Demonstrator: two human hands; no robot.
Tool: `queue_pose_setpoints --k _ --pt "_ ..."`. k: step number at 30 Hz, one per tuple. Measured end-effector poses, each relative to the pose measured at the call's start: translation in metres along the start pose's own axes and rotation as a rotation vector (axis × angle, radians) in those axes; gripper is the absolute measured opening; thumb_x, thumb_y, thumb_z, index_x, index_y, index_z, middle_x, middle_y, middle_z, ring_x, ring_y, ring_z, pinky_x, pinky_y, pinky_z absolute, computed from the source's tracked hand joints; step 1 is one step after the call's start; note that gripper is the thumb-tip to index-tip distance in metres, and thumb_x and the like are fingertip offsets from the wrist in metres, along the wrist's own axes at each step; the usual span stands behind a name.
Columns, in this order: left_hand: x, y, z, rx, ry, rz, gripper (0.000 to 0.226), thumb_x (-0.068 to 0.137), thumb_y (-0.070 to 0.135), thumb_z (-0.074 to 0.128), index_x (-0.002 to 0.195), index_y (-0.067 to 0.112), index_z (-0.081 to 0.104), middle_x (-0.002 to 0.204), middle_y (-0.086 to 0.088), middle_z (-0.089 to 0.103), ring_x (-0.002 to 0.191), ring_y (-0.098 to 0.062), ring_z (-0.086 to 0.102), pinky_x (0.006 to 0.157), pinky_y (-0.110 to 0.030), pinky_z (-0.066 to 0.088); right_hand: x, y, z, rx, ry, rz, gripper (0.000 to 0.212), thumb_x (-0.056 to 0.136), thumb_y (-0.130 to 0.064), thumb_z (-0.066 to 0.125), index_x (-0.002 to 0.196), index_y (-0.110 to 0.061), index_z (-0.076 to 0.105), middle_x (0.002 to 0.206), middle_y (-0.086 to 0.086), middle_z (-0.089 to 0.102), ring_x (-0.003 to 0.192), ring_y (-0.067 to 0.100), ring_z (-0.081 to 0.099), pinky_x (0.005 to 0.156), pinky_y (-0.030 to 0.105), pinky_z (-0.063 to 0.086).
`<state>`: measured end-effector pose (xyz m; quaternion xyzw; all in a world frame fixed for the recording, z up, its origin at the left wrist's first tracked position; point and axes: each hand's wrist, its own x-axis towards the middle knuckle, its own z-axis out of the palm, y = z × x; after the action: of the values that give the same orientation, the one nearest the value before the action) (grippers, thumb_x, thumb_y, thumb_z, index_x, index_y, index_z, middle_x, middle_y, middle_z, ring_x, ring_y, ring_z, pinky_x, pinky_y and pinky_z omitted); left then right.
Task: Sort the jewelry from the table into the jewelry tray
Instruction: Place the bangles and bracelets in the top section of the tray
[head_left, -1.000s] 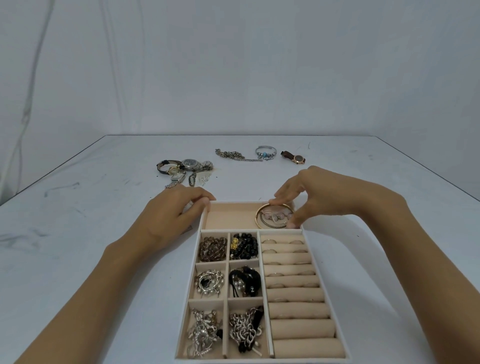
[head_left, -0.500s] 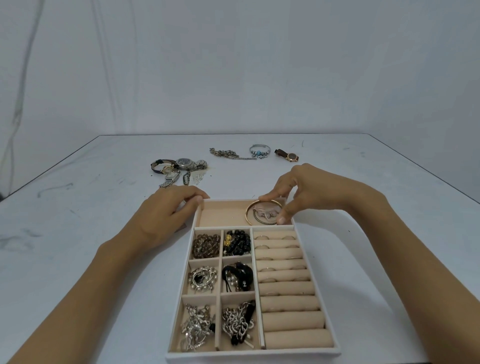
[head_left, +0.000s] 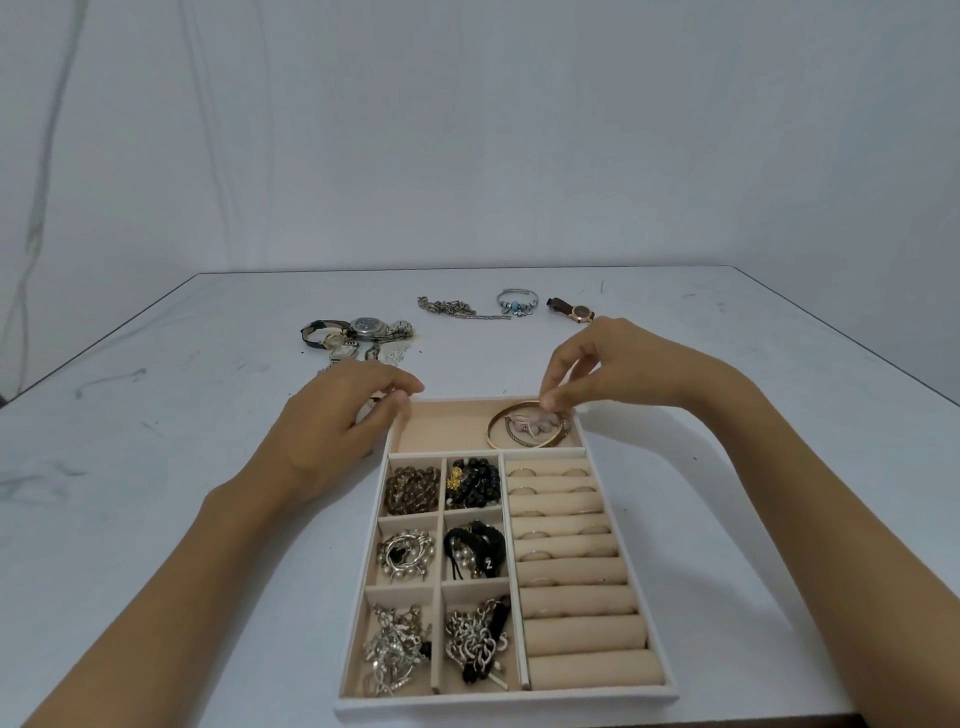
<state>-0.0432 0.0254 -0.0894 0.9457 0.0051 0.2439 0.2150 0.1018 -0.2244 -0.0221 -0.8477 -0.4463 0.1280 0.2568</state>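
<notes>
The beige jewelry tray (head_left: 509, 699) lies in front of me with beads, chains and rings in its compartments. In its far wide compartment a gold bangle (head_left: 492, 439) lies flat around some pinkish and silver pieces (head_left: 530, 427). Just above it is my right hand (head_left: 623, 364), whose thumb and forefinger pinch at the bangle's far rim. My left hand (head_left: 332, 421) rests against the tray's far left corner, fingers loosely bent and holding nothing. On the table beyond lie a cluster of watches (head_left: 358, 332), a silver chain (head_left: 452, 306), a silver bracelet with a blue stone (head_left: 516, 301) and a brown-strapped watch (head_left: 574, 309).
The tray sits near the front edge of the white table (head_left: 156, 467). A plain white wall stands behind the table's far edge.
The bangle has gone from tilted in my right hand's grip to lying flat in the far compartment. My right hand has risen, its fingertips now only at the far rim. The left hand stays put.
</notes>
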Motion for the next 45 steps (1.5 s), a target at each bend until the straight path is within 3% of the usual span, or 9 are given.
queue_pose_setpoints --k 5,9,13,16,22,27,31,35,45 --pt "0.004 0.025 0.003 -0.035 0.021 0.166 0.029 0.098 0.04 0.04 0.106 0.031 0.067 0.1 0.021 0.065 0.097 0.0 0.055 0.086 -0.029 0.043 0.001 -0.002 0.005 -0.114 0.052 0.099 0.019 0.073 -0.039 0.078 0.073 -0.02 0.075 0.07 -0.005 0.07 0.069 0.01 0.058 0.064 0.026 0.042" --pt "0.004 0.045 0.007 -0.019 -0.123 0.229 0.043 0.098 0.05 0.028 0.104 0.034 0.067 0.093 0.021 0.066 0.096 -0.001 0.054 0.09 -0.035 0.039 0.002 -0.006 0.005 -0.176 0.086 0.138 0.014 0.074 -0.031 0.076 0.072 -0.017 0.075 0.07 0.006 0.069 0.062 0.015 0.054 0.06 0.03 0.042" --pt "0.002 0.047 0.008 0.002 -0.214 0.203 0.055 0.096 0.058 0.018 0.105 0.036 0.068 0.095 0.021 0.065 0.104 0.0 0.05 0.097 -0.034 0.032 0.001 -0.012 0.005 -0.188 0.07 0.172 0.012 0.079 -0.023 0.073 0.073 -0.012 0.076 0.054 -0.003 0.055 0.053 0.01 0.045 0.053 0.023 0.036" --pt "0.003 0.046 0.009 0.012 -0.248 0.188 0.057 0.095 0.06 0.016 0.107 0.038 0.068 0.099 0.022 0.065 0.108 0.001 0.049 0.099 -0.033 0.03 0.002 -0.014 0.005 -0.168 0.06 0.202 0.012 0.082 -0.019 0.072 0.079 -0.007 0.076 0.068 0.004 0.067 0.066 0.019 0.063 0.062 0.03 0.052" --pt "0.003 0.045 0.01 0.033 -0.28 0.182 0.059 0.094 0.061 0.014 0.108 0.041 0.068 0.103 0.023 0.063 0.112 0.0 0.047 0.1 -0.032 0.028 0.006 -0.013 0.012 -0.163 0.052 0.229 0.01 0.08 -0.01 0.071 0.087 -0.005 0.076 0.085 0.007 0.071 0.079 0.022 0.066 0.075 0.035 0.055" --pt "0.004 0.045 0.01 0.042 -0.291 0.183 0.059 0.093 0.062 0.014 0.11 0.042 0.067 0.107 0.026 0.061 0.114 0.001 0.046 0.101 -0.032 0.027 0.005 -0.009 0.009 0.048 0.066 0.255 0.01 0.076 0.003 0.071 0.084 -0.001 0.075 0.07 0.001 0.069 0.075 0.018 0.067 0.068 0.023 0.059" --pt "0.003 0.047 0.01 0.028 -0.286 0.176 0.06 0.092 0.063 0.014 0.113 0.042 0.066 0.109 0.026 0.06 0.115 0.002 0.045 0.102 -0.029 0.024 0.006 -0.01 0.011 0.036 0.093 0.225 0.013 0.074 0.001 0.07 0.077 -0.012 0.073 0.084 0.011 0.072 0.085 0.024 0.069 0.068 0.029 0.059" --pt "0.003 0.047 0.01 0.026 -0.277 0.179 0.061 0.092 0.063 0.013 0.115 0.041 0.065 0.111 0.025 0.06 0.115 0.004 0.043 0.101 -0.026 0.023 0.007 -0.009 0.014 -0.043 0.119 0.215 0.014 0.071 -0.008 0.071 0.072 -0.021 0.073 0.079 0.001 0.072 0.084 0.026 0.07 0.072 0.039 0.059" --pt "0.007 0.049 0.012 0.091 -0.302 0.189 0.068 0.089 0.068 0.006 0.12 0.044 0.062 0.113 0.027 0.056 0.117 0.006 0.038 0.098 -0.019 0.02 0.01 -0.009 0.018 -0.053 0.157 0.21 0.017 0.071 0.001 0.064 0.074 -0.015 0.067 0.075 0.001 0.067 0.078 0.028 0.07 0.067 0.038 0.061"
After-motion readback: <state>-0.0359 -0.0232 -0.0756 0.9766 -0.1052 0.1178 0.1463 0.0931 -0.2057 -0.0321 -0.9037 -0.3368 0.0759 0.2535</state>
